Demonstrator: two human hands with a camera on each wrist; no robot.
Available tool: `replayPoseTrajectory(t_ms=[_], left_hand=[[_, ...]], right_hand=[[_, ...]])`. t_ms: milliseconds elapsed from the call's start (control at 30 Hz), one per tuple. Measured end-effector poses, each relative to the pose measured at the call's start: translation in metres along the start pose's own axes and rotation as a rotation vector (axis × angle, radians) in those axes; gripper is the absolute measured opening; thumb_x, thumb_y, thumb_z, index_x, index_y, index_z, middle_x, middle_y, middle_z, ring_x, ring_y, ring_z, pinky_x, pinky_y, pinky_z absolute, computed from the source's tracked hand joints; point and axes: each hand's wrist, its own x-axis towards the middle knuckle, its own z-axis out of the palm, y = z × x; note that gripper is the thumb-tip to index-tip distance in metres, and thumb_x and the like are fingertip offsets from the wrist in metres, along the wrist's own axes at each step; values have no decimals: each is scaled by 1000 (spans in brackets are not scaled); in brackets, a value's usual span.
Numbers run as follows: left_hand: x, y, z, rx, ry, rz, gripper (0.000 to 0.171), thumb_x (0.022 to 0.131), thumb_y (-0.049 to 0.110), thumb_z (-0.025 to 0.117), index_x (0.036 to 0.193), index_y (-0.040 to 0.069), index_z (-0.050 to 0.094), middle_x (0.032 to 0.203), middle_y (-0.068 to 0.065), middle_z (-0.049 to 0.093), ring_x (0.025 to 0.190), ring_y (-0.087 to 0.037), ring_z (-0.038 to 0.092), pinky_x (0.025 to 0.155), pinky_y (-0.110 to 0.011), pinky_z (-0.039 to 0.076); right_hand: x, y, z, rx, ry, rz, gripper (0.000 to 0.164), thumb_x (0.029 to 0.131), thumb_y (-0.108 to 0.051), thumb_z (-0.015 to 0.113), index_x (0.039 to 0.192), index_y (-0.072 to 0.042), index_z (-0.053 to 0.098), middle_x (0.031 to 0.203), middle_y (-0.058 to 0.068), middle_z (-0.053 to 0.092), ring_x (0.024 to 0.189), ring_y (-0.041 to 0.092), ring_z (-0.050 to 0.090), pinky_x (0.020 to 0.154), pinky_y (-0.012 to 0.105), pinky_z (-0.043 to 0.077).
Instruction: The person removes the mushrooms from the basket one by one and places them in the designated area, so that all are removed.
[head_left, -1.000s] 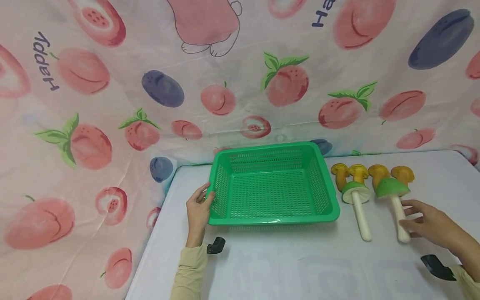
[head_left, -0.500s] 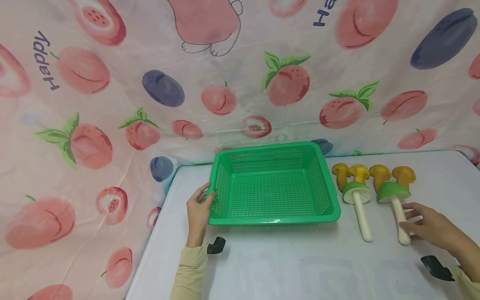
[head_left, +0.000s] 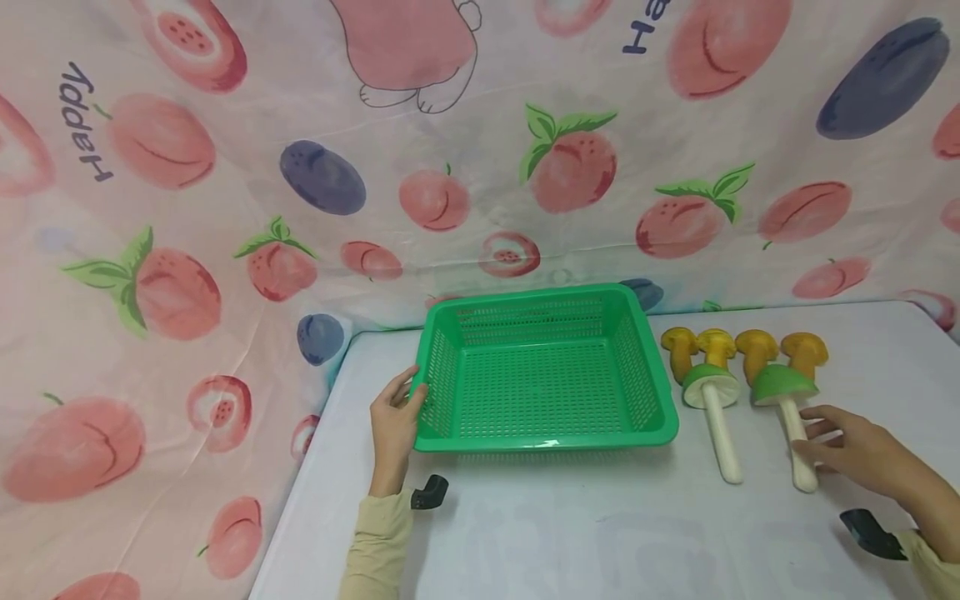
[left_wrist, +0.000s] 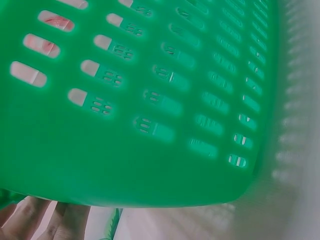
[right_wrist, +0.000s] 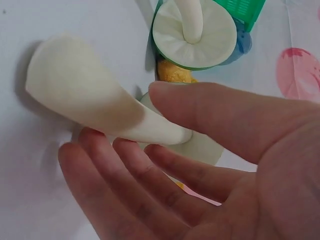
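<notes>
On the left side of a green plastic basket (head_left: pixel 536 387), my left hand (head_left: pixel 395 421) holds the rim between thumb and fingers. In the left wrist view the basket's slotted wall (left_wrist: pixel 125 165) fills most of the picture, with fingers (left_wrist: pixel 65 222) at its edge. My right hand (head_left: pixel 862 446) is around the white stem of a green-capped toy mushroom (head_left: pixel 785 386) lying on the table. Seen from the right wrist, the fingertips touch or nearly touch one side of the stem (right_wrist: pixel 85 90), and the thumb stands off the other side.
A second green-capped mushroom (head_left: pixel 712 387) lies between basket and right hand. Several yellow-brown mushrooms (head_left: pixel 805 350) stand in a row behind. The white table (head_left: pixel 555 533) meets a fruit-print cloth (head_left: pixel 450 208) at the back and left.
The green-capped mushroom at my right hand has come down slightly toward me, away from the yellow ones. My right hand barely shifts; the left hand and basket stay put.
</notes>
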Motion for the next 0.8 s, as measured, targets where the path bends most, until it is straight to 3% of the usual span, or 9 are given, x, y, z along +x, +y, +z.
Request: replayPoseTrajectory(t_ms=[300,633,800], left_hand=[[2,0,-2,26,-28,-6,36,95,17,68,131,16,66,116,-16,70,102,-30,69,75,-21,53],[2,6,-6,81,-60,-13,37,96,23,67,132,19,64,119,-16,69,105,-29,68,82,-29,53],[1,12,-10,86,-61,-4,38,96,24,66,133,16,64,122,-15,68,109,-28,67,87,-32,53]], right_hand=[[-6,-1,-9,-87,63,-28,72,95,-34,66,128,22,37,113,41,54,99,54,57,70,50,55],[-12,-10,-13,-102,137,-103,62,97,-30,63,123,23,44,110,40,57,98,55,58,69,52,54],[-15,-17,-17,-107,157,-97,64,97,-32,64,124,23,44,113,41,57,100,55,57,69,53,54]])
